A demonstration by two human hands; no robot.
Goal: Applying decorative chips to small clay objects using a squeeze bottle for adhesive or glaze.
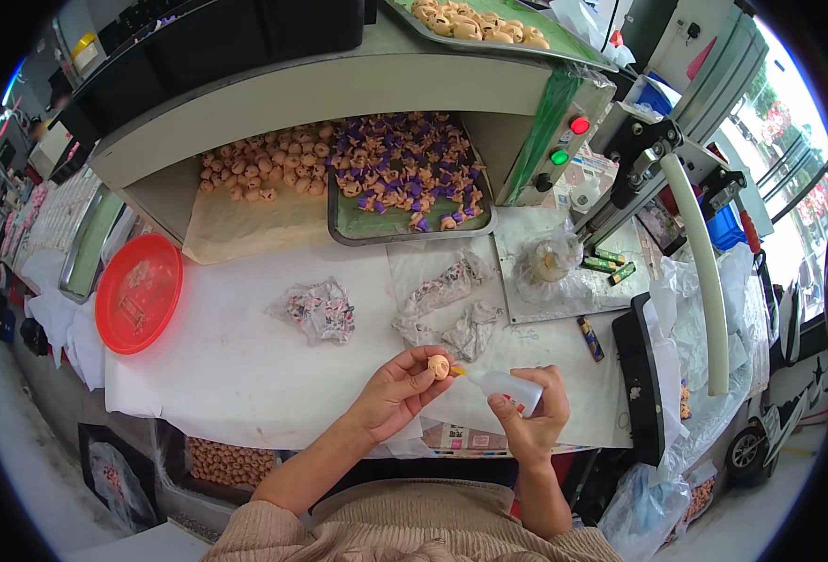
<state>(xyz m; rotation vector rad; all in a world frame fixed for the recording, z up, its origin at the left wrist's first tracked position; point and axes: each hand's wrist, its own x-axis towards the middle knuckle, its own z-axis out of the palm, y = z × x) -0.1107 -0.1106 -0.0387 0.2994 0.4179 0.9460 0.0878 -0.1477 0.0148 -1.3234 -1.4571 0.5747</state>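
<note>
Near the front edge of the white-covered table, my left hand (390,398) pinches a small peach-coloured doll head (439,366) between thumb and fingers. My right hand (537,417) is closed around a translucent white squeeze bottle (510,391), tilted so its yellow-tipped nozzle (458,371) points left. The tip is right beside the doll head; I cannot tell whether they touch. Beyond my hands lie crumpled pieces of patterned wrapping (470,330). Under the shelf, several loose doll heads (268,159) form a heap beside a tray (414,236) of peach and purple doll bodies.
A red plastic dish (138,292) sits at the left, with a crumpled printed bag (318,312) between it and my hands. On the right are a metal press plate (573,300), green-wrapped cylinders (605,258), a lighter-sized dark tube (590,338) and a black bin (641,379).
</note>
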